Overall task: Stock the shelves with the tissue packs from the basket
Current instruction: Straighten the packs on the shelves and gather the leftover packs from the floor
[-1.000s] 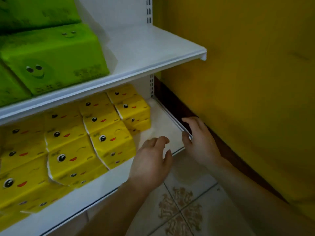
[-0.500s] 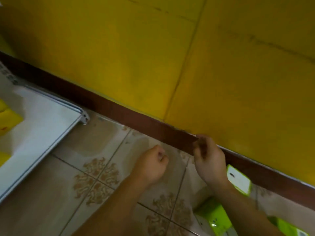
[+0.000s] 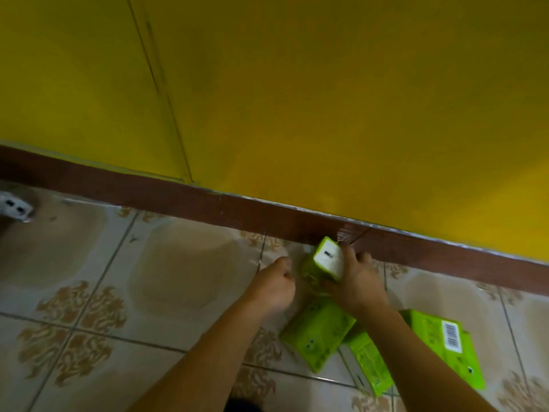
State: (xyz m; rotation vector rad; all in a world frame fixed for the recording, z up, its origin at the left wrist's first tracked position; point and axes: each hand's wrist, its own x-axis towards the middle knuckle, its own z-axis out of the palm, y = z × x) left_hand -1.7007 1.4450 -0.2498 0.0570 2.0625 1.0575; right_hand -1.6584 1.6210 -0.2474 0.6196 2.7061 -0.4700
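Across the top of the view runs a big yellow wall (image 3: 297, 99), filling more than half the scene, with a thin dark seam slanting down its left part. Below it sits the dark brown skirting board (image 3: 178, 197), running at a slant from left down to right, and under that the pale tiled floor (image 3: 178, 272) with its brown swirl patterns at the tile corners. Down at lower right, green tissue packs lie loose on the tiles: one with a barcode label (image 3: 445, 346) off to the right, another (image 3: 318, 334) lying flat between the two forearms, and a third (image 3: 370, 364) wedged between those two. Both bare arms reach in from the bottom edge. The right hand (image 3: 359, 283) has its fingers curled round a raised green pack (image 3: 323, 261), tipped up near the skirting with its white end face towards us. The left hand (image 3: 274, 285) is right beside that pack, fingers curled in, though whether it actually touches the pack I can't make out. Far left, a small white bracket corner (image 3: 13, 205) pokes into view by the skirting.
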